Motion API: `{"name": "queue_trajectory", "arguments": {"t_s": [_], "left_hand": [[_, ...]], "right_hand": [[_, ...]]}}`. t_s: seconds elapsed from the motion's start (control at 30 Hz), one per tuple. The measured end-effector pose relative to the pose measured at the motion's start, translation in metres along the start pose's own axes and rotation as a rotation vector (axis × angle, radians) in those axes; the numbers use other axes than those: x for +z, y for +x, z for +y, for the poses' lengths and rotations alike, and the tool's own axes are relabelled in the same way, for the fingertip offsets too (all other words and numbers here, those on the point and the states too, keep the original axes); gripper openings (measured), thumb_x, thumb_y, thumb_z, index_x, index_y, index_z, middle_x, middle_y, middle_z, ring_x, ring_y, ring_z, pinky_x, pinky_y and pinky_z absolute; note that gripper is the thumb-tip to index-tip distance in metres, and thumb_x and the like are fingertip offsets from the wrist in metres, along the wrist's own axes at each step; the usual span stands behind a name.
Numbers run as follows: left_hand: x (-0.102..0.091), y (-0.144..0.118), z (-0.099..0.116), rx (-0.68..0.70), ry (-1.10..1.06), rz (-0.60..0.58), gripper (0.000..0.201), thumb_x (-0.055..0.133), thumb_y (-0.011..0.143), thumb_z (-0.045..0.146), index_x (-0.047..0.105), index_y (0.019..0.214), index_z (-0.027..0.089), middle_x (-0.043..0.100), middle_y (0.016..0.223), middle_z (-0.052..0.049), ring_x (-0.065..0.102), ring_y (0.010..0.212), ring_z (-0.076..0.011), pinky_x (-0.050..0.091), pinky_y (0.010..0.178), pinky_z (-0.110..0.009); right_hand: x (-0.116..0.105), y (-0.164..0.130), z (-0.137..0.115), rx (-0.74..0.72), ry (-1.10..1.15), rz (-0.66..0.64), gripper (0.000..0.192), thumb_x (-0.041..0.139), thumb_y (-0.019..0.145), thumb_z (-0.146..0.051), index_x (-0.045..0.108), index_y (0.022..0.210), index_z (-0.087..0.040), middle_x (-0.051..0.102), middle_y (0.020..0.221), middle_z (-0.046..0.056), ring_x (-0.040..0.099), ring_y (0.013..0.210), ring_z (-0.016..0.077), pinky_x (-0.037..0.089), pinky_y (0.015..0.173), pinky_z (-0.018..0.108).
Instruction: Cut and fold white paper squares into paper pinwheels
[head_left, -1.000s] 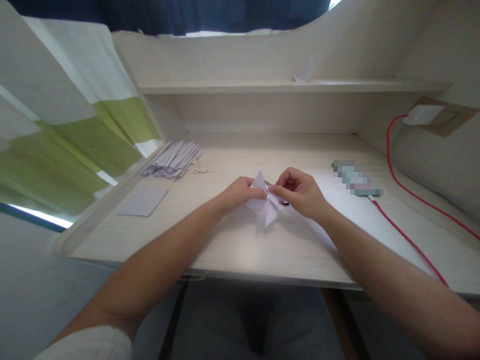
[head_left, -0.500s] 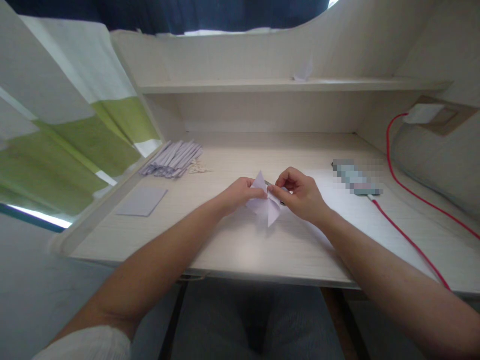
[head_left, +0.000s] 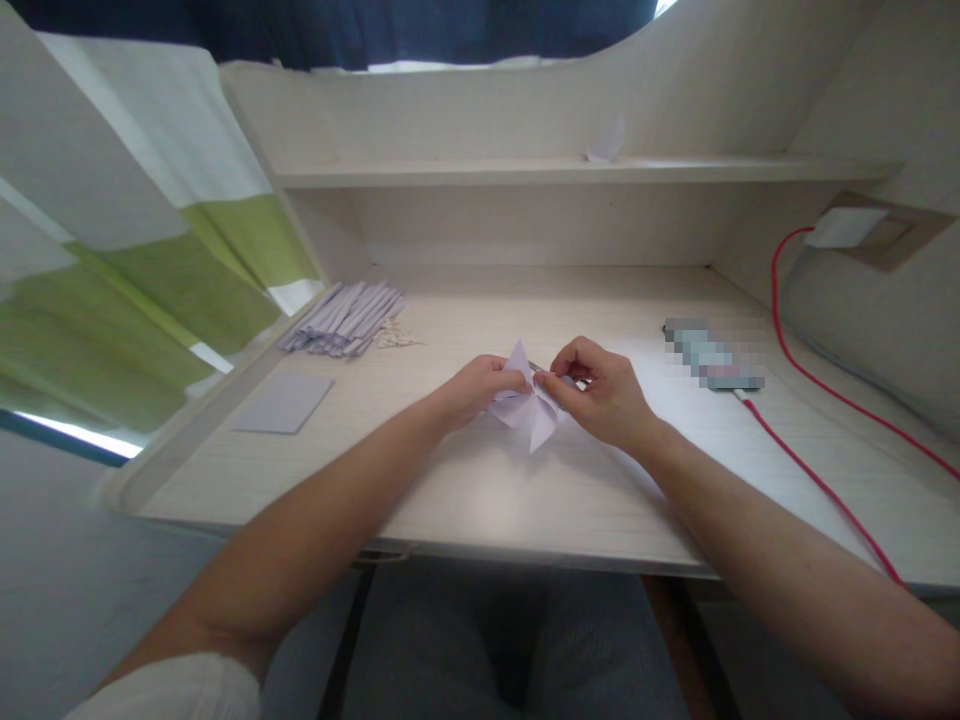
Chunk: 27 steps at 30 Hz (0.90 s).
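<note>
- Our pale wood-grain surface [head_left: 480,500] fills the middle of the frame, with a red cable [head_left: 817,480] at right.
- Left hand [head_left: 472,388] and right hand [head_left: 600,392] meet at centre, each pinched closed on the folded white paper pinwheel [head_left: 529,412].
- We judge we are fixing its centre; next calls for a steady pinch.
- Bundle of white paper strips [head_left: 345,318] lies upper left.

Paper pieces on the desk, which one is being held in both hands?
The folded pointed paper at the desk's middle, pinched between left hand and right hand. The flat sheet and the strip bundle lie untouched at left.
</note>
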<state>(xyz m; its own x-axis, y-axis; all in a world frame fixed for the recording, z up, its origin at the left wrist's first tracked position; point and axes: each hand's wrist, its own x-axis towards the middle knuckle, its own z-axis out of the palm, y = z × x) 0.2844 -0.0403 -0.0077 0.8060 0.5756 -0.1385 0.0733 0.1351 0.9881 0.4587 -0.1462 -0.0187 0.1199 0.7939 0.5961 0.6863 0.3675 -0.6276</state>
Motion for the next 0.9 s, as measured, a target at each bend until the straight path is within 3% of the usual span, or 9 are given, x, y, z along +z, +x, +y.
{"name": "queue_trajectory", "arguments": {"t_s": [0.4, 0.53, 0.73, 0.9], "left_hand": [[-0.004, 0.002, -0.004, 0.032, 0.043, -0.023, 0.028, 0.086, 0.061, 0.03, 0.075, 0.077, 0.01, 0.069, 0.07, -0.005, 0.061, 0.061, -0.0144, 0.04, 0.061, -0.026], [-0.008, 0.003, -0.005, 0.056, 0.075, 0.009, 0.027, 0.085, 0.063, 0.029, 0.076, 0.079, 0.01, 0.071, 0.072, -0.005, 0.062, 0.063, -0.0145, 0.04, 0.062, -0.026], [-0.009, 0.006, -0.005, 0.158, -0.024, 0.142, 0.03, 0.086, 0.06, 0.032, 0.075, 0.078, 0.01, 0.072, 0.073, -0.005, 0.061, 0.062, -0.0142, 0.043, 0.063, -0.026], [-0.011, 0.009, -0.007, 0.223, -0.06, 0.207, 0.033, 0.087, 0.06, 0.035, 0.074, 0.08, 0.011, 0.071, 0.072, -0.004, 0.061, 0.062, -0.014, 0.044, 0.062, -0.026]], "right_hand": [[0.0, -0.001, -0.005, -0.011, -0.003, 0.032, 0.023, 0.074, 0.09, -0.033, 0.056, 0.081, -0.023, 0.062, 0.075, 0.0, 0.055, 0.065, 0.0154, 0.044, 0.061, 0.032], [0.0, 0.005, -0.002, 0.162, 0.244, 0.005, 0.031, 0.084, 0.081, -0.039, 0.058, 0.09, -0.024, 0.066, 0.082, 0.001, 0.061, 0.067, 0.0158, 0.049, 0.06, 0.031], [-0.005, 0.018, 0.001, 0.609, 0.684, -0.05, 0.039, 0.09, 0.07, -0.036, 0.069, 0.098, -0.02, 0.071, 0.085, 0.003, 0.069, 0.075, 0.0183, 0.059, 0.068, 0.032], [0.002, 0.015, -0.003, 0.673, 0.83, -0.205, 0.03, 0.09, 0.072, -0.039, 0.077, 0.087, -0.016, 0.076, 0.091, 0.008, 0.069, 0.079, 0.0174, 0.059, 0.073, 0.03]]}}
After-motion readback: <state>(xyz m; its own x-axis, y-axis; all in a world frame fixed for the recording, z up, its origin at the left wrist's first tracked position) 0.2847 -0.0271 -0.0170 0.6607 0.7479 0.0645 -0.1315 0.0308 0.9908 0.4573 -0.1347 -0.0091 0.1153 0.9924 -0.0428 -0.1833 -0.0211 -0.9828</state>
